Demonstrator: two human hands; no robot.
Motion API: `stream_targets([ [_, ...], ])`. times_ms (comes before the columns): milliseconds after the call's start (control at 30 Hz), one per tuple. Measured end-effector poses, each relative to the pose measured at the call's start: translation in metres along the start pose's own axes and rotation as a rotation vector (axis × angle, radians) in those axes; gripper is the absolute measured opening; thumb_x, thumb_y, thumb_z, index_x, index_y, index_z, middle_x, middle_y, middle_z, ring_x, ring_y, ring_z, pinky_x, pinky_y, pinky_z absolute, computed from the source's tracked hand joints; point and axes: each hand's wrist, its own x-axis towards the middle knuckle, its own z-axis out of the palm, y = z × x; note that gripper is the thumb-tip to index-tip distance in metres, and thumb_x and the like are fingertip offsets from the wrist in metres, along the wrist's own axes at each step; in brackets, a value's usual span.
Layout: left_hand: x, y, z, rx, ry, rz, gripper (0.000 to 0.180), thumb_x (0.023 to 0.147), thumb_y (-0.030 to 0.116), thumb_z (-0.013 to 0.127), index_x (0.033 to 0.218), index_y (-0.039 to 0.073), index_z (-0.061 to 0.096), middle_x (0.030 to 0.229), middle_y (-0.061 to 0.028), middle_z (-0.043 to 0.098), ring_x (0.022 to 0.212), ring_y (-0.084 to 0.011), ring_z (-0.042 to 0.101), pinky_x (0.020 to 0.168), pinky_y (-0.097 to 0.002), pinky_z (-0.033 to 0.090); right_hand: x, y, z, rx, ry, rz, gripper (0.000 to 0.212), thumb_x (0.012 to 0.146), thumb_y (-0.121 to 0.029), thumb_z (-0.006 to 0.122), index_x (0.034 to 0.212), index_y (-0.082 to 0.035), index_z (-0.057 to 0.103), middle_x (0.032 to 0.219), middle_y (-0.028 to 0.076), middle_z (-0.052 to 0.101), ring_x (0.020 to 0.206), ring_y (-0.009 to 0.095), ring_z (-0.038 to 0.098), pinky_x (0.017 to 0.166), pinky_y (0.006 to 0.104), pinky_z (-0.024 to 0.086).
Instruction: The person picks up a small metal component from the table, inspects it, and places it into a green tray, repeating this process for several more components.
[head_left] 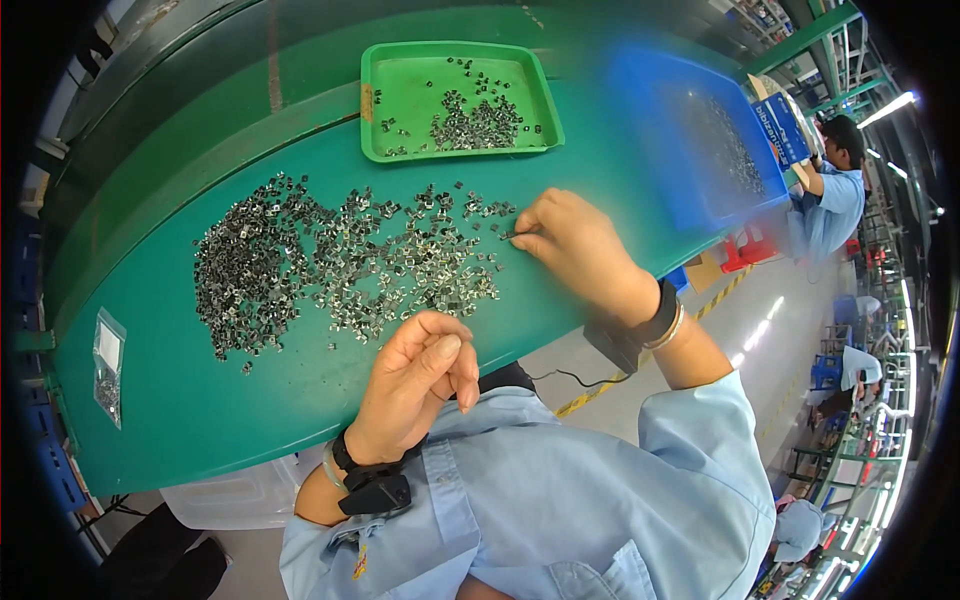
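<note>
Many tiny square black-and-silver parts (400,265) lie spread on the green tabletop, thickest in a dark heap (250,265) at the left. At the right edge of the spread, my right hand (575,245) is closed, thumb and fingers pinched together down at the table. A few parts lie right at its fingertips; whether one is gripped is too small to tell. My left hand (420,375) hovers by the table's near edge, just short of the parts. Its fingers are curled in with the thumb against them, and what they may hold is hidden.
Beyond the spread stands a green tray (375,145) with loose parts in it. A blue bin (650,185), also holding parts, sits at the right, partly blurred. A clear plastic bag (108,375) lies far left. Co-workers (835,195) are off to the right.
</note>
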Motion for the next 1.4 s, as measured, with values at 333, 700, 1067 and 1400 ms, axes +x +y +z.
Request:
stream_targets([
  [333, 0.001, 0.000, 0.011, 0.114, 0.138, 0.048, 0.017, 0.096, 0.016, 0.046, 0.107, 0.002, 0.048, 0.077, -0.0077, 0.055, 0.060, -0.0140, 0.053, 0.052, -0.0280, 0.045, -0.008, -0.051, -0.014, 0.311, 0.109, -0.134, 0.049, 0.075, -0.003, 0.065, 0.121, -0.005, 0.048, 0.083, 0.009, 0.058, 0.075, 0.025, 0.057, 0.068, 0.0342, 0.046],
  [700, 0.000, 0.006, 0.009, 0.235, 0.161, 0.049, 0.016, 0.093, 0.016, 0.053, 0.102, 0.003, 0.053, 0.086, -0.0043, 0.059, 0.064, -0.0093, 0.054, 0.055, -0.0229, 0.045, 0.000, -0.084, -0.011, 0.121, -0.059, -0.545, 0.066, 0.072, -0.001, 0.065, 0.132, -0.004, 0.039, 0.087, 0.008, 0.061, 0.069, 0.025, 0.054, 0.057, 0.0381, 0.041],
  [1067, -0.008, 0.009, 0.005, 0.104, 0.141, 0.059, 0.022, 0.092, 0.013, 0.054, 0.110, 0.001, 0.055, 0.087, -0.0052, 0.060, 0.065, -0.0114, 0.055, 0.055, -0.0241, 0.045, -0.013, -0.076, 0.001, 0.352, 0.176, -0.395, 0.038, 0.067, -0.002, 0.073, 0.103, -0.005, 0.060, 0.089, 0.009, 0.059, 0.079, 0.025, 0.059, 0.065, 0.0339, 0.047],
  [1400, -0.009, 0.007, 0.012, 0.155, 0.181, 0.023, 0.022, 0.094, 0.015, 0.051, 0.109, -0.001, 0.054, 0.085, -0.0089, 0.059, 0.062, -0.0143, 0.056, 0.052, -0.0257, 0.045, -0.021, -0.074, 0.008, 0.359, 0.236, -0.347, 0.021, 0.069, -0.003, 0.072, 0.087, -0.005, 0.062, 0.086, 0.007, 0.058, 0.075, 0.024, 0.057, 0.062, 0.0328, 0.047],
])
